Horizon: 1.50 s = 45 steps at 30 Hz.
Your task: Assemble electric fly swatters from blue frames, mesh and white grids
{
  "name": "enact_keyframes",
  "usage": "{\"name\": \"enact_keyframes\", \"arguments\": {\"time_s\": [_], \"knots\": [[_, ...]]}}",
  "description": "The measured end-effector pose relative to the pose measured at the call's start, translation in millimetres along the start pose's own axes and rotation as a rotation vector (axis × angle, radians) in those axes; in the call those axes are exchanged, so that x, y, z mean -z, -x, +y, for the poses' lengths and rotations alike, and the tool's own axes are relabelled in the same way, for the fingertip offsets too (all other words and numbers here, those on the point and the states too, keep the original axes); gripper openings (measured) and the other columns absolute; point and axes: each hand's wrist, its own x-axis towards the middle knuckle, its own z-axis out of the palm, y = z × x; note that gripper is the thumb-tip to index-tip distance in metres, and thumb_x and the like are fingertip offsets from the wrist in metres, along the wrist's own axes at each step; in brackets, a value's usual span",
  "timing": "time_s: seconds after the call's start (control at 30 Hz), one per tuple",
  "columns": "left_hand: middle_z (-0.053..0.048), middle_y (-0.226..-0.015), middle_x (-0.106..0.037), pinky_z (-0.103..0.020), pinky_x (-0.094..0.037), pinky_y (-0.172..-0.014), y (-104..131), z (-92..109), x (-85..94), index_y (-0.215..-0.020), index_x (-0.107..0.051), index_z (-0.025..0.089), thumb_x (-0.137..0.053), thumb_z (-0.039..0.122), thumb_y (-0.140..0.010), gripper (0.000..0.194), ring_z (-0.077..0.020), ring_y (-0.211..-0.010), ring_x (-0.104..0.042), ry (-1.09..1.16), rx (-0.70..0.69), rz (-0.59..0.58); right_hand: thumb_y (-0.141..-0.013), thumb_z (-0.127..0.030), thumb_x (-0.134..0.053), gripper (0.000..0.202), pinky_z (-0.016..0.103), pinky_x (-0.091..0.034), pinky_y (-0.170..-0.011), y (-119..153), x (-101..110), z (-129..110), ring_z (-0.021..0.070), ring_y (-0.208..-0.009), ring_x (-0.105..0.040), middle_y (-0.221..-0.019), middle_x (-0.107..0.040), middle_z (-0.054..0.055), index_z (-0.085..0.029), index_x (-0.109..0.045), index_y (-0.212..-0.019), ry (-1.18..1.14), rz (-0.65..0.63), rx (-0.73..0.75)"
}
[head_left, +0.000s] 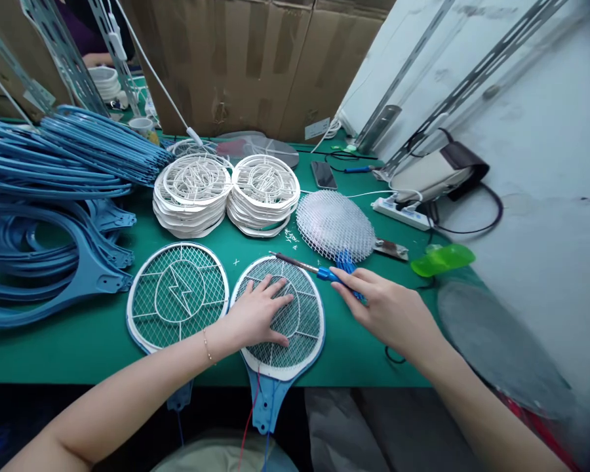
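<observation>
My left hand [263, 313] lies with fingers spread on the mesh of a blue and white racket head [305, 328], near the front edge of the table. My right hand [386, 305] grips the blue handle of a soldering iron [324, 273]. The iron's dark tip rests at or just over the upper rim of that racket; contact cannot be made out. Red and blue wires [249, 419] hang down by the racket's neck. Left of it lies a second racket head [179, 295] with a lightning-bolt pattern.
Blue frames [93, 269] are piled at the left. Behind the rackets stand two stacks of white grilles [191, 196], [264, 193]. Round mesh sheets [335, 223], a phone [323, 175], a power strip [402, 212] and a green object [442, 259] lie to the right.
</observation>
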Motion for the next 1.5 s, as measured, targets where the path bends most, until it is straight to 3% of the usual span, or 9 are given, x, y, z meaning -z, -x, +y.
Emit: {"name": "enact_keyframes", "arguments": {"time_s": [0.27,0.5,0.7,0.9,1.1,1.27,1.5], "knots": [[-0.009,-0.167,-0.017,-0.070,-0.019,-0.118,-1.7,-2.8,-3.5,-0.154,-0.039,0.029,-0.082,0.062,-0.071,0.099,-0.0425,-0.153,-0.011,0.001,-0.021,0.024,-0.103,-0.041,-0.038,0.044,0.026,-0.021,-0.043,-8.2,-3.6,-11.0,0.0126,-0.058,-0.057,-0.084,-0.068,0.004,-0.022,-0.072,-0.122,0.106,0.008,0.123],[-0.009,-0.167,-0.019,-0.070,-0.023,-0.116,-2.8,-3.4,-3.8,-0.153,-0.041,0.027,-0.083,0.061,-0.069,0.100,-0.0421,-0.152,-0.013,-0.001,-0.020,0.026,-0.102,-0.035,-0.040,0.040,0.027,-0.020,-0.043,-11.3,0.4,-15.2,0.0128,-0.059,-0.060,-0.085,-0.070,0.005,-0.021,-0.071,-0.122,0.165,-0.033,0.160],[-0.010,-0.166,-0.020,-0.070,-0.023,-0.117,-2.9,-2.4,-2.5,-0.152,-0.042,0.025,-0.084,0.061,-0.068,0.100,-0.0414,-0.153,-0.014,0.000,-0.013,0.023,-0.102,-0.036,-0.041,0.039,0.026,-0.021,-0.043,-13.3,2.0,-14.7,0.0130,-0.059,-0.060,-0.085,-0.070,0.004,-0.020,-0.073,-0.118,0.151,0.007,0.163],[-0.009,-0.166,-0.019,-0.069,-0.022,-0.117,-1.5,-0.2,0.3,-0.153,-0.041,0.025,-0.084,0.061,-0.068,0.101,-0.0413,-0.153,-0.014,-0.010,-0.007,0.016,-0.103,-0.035,-0.040,0.039,0.027,-0.019,-0.043,-14.5,2.4,-16.7,0.0123,-0.054,-0.057,-0.083,-0.068,0.005,-0.020,-0.071,-0.119,0.178,-0.071,0.178],[-0.010,-0.166,-0.020,-0.069,-0.023,-0.117,-2.5,-1.3,-0.6,-0.153,-0.040,0.022,-0.083,0.062,-0.069,0.102,-0.0411,-0.153,-0.014,-0.021,-0.016,0.017,-0.100,-0.023,-0.046,0.033,0.029,-0.022,-0.045,-22.7,4.8,-9.5,0.0126,-0.054,-0.057,-0.089,-0.070,0.008,-0.013,-0.066,-0.125,0.187,-0.226,0.351],[-0.009,-0.166,-0.020,-0.069,-0.023,-0.117,-2.5,-1.5,-1.0,-0.153,-0.041,0.024,-0.083,0.061,-0.069,0.100,-0.0410,-0.153,-0.014,-0.021,-0.016,0.021,-0.092,-0.009,-0.052,0.037,0.028,-0.025,-0.046,-31.4,5.5,-1.1,0.0123,-0.057,-0.059,-0.090,-0.071,0.010,-0.009,-0.063,-0.127,0.228,-0.265,0.522],[-0.009,-0.167,-0.018,-0.068,-0.023,-0.118,-1.5,-0.4,1.5,-0.154,-0.040,0.024,-0.082,0.061,-0.071,0.100,-0.0405,-0.153,-0.012,-0.039,-0.008,0.001,-0.099,-0.022,-0.047,0.028,0.026,-0.029,-0.046,-44.7,8.8,4.8,0.0141,-0.060,-0.062,-0.092,-0.072,0.009,-0.014,-0.067,-0.116,0.161,-0.265,0.496]]}}
